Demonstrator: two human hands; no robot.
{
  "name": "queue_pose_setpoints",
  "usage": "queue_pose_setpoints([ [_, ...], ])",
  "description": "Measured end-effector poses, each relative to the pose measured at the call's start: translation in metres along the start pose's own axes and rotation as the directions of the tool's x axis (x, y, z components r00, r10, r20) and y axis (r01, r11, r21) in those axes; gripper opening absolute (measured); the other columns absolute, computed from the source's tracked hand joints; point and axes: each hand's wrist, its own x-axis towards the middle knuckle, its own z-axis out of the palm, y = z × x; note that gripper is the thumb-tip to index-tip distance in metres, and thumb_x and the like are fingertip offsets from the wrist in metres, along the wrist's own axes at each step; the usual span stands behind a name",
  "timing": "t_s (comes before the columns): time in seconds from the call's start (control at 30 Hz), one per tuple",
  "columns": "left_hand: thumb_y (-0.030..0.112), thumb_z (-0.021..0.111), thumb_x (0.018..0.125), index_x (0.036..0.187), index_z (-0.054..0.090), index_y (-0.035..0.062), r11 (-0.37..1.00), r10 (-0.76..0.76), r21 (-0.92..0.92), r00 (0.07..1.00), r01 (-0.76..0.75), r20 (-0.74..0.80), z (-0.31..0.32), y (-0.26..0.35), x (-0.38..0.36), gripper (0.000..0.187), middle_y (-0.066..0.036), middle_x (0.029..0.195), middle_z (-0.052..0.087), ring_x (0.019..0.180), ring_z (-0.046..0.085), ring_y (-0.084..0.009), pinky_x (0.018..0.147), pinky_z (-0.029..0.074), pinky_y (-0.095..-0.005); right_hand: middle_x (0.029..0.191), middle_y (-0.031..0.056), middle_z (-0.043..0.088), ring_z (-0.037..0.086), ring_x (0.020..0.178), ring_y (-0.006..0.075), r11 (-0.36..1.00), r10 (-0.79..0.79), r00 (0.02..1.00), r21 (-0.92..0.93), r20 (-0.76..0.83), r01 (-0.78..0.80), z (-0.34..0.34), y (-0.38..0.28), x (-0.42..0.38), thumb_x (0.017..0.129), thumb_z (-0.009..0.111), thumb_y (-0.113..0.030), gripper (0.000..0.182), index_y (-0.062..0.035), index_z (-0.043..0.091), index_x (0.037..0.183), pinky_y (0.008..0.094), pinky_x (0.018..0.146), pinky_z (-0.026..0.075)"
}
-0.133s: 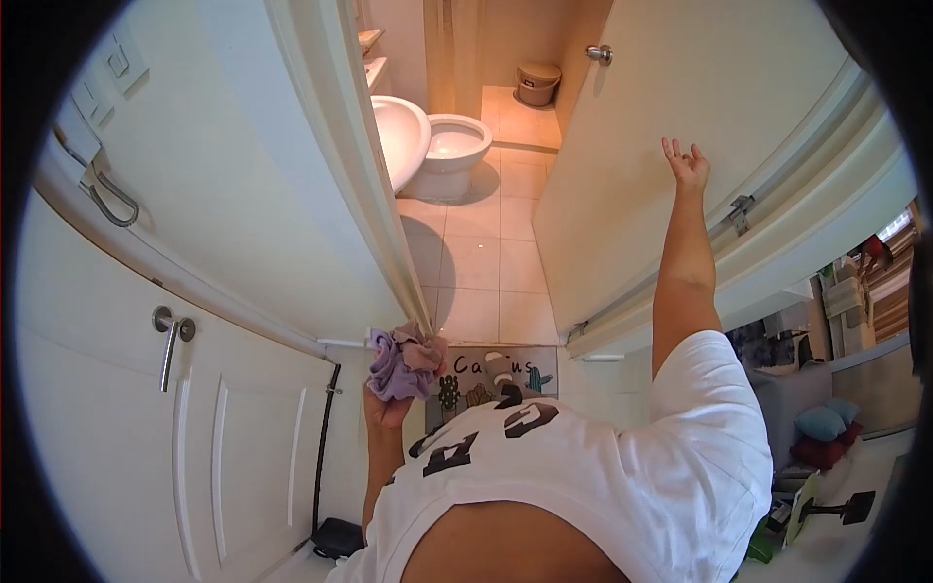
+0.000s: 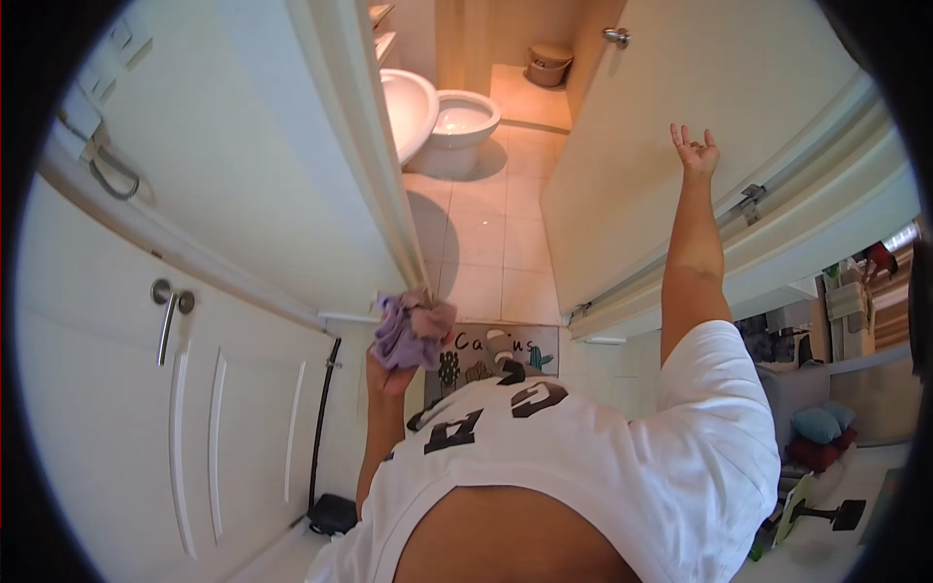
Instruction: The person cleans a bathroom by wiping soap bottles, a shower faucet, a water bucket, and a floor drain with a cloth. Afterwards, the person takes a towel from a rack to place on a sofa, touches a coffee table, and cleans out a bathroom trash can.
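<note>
Your left hand is clenched around a bunched purple cloth, held up right at the edge of the door frame; if your grip slackens there, a loose fold could snag on the frame or drop onto the cactus-print mat at the threshold. That mat lies loose on smooth tile, so a careless step could slide it. Farther right, your right hand is raised with fingers spread, holding nothing, close to the open door; whether it touches the panel is hard to tell from this distorted view. Push too hard and the door may swing toward the toilet.
</note>
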Motion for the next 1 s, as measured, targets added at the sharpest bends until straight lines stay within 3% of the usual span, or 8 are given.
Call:
queue_pose_setpoints([
  [0.13,0.027,0.04,0.092,0.126,0.036,0.0048,0.994,-0.07,-0.081,0.992,0.079,0.109,0.03,0.002,0.001,0.041,-0.017,0.132,0.036,0.121,0.035,-0.0368,0.097,0.022,-0.0669,0.126,0.0122,0.041,0.046,0.11,0.0247,0.814,0.16,0.955,-0.581,0.25,0.016,-0.013,0.084,-0.08,0.087,0.049,-0.021,0.038,-0.0031,0.043,0.12,0.0504,0.088,0.044],
  [0.2,0.024,0.043,0.091,0.124,0.038,0.0056,0.979,-0.203,0.02,0.974,0.202,0.1,0.039,-0.007,0.018,0.039,-0.016,0.131,0.037,0.122,0.034,-0.0362,0.096,0.021,-0.0681,0.11,0.0103,0.057,0.056,0.097,0.0218,0.776,0.436,0.655,-0.627,0.617,0.074,-0.001,0.115,-0.188,0.088,0.051,-0.024,0.032,-0.0029,0.053,0.112,0.0388,0.084,0.048],
  [0.27,0.023,0.044,0.09,0.124,0.038,0.0057,0.969,-0.248,0.011,0.963,0.249,0.107,0.054,-0.023,0.029,0.039,-0.016,0.131,0.037,0.122,0.034,-0.0362,0.096,0.02,-0.0688,0.11,0.0134,0.057,0.055,0.099,0.0193,0.531,0.667,0.601,-0.847,0.44,0.029,0.011,0.138,-0.274,0.084,0.056,-0.017,0.033,-0.0048,0.053,0.115,0.0369,0.085,0.047],
  [0.43,0.028,0.047,0.088,0.127,0.035,0.0075,0.921,-0.384,0.127,0.912,0.368,0.144,0.05,-0.062,0.054,0.046,-0.016,0.135,0.032,0.125,0.026,-0.0408,0.098,0.012,-0.069,0.099,0.0099,0.062,0.059,0.09,0.017,0.266,0.35,0.718,-0.799,0.602,0.539,-0.021,0.144,-0.372,0.077,0.063,-0.008,0.039,-0.0019,0.054,0.115,0.0296,0.077,0.048],
  [0.57,0.03,0.045,0.089,0.127,0.039,0.0139,0.839,-0.542,0.163,0.764,0.52,0.35,0.081,-0.102,0.044,0.041,-0.011,0.141,0.024,0.127,0.017,-0.0457,0.1,0.018,-0.064,0.088,0.0117,0.064,0.063,0.074,0.0174,0.723,0.175,0.978,-0.689,0.11,-0.052,-0.042,0.085,-0.376,0.084,0.058,-0.017,0.03,0.003,0.055,0.106,0.0265,0.065,0.051],
  [0.7,0.025,0.053,0.086,0.12,0.044,0.0063,0.698,-0.549,0.5,0.832,0.512,-0.085,0.069,-0.129,0.048,0.04,-0.01,0.121,0.049,0.1,0.052,-0.0291,0.082,0.045,-0.0446,0.082,0.013,0.063,0.061,0.067,0.0179,0.88,0.058,0.994,-0.465,-0.096,-0.097,-0.079,0.029,-0.385,0.085,0.057,-0.024,0.028,0.0018,0.056,0.098,0.0295,0.057,0.051],
  [0.93,0.009,0.064,0.079,0.087,0.064,0.0001,0.272,-0.249,0.951,0.966,0.144,-0.075,0.036,-0.238,0.046,0.012,-0.006,0.086,0.062,0.081,0.056,-0.0114,0.076,0.044,-0.0246,0.085,0.0082,0.061,0.061,0.072,0.0216,0.412,-0.142,0.984,-0.91,-0.111,-0.043,-0.189,-0.055,-0.401,0.085,0.057,-0.029,0.03,-0.0051,0.056,0.102,0.0317,0.065,0.051],
  [1.0,0.009,0.064,0.079,0.087,0.064,0.0002,0.217,-0.303,0.963,0.949,0.16,-0.089,0.042,-0.284,0.045,0.012,-0.006,0.085,0.062,0.081,0.055,-0.0113,0.076,0.043,-0.0243,0.091,0.0105,0.059,0.059,0.08,0.0232,0.748,-0.036,0.965,-0.647,-0.261,-0.147,-0.192,-0.1,-0.41,0.085,0.056,-0.029,0.029,-0.0041,0.055,0.101,0.0383,0.069,0.051],
])
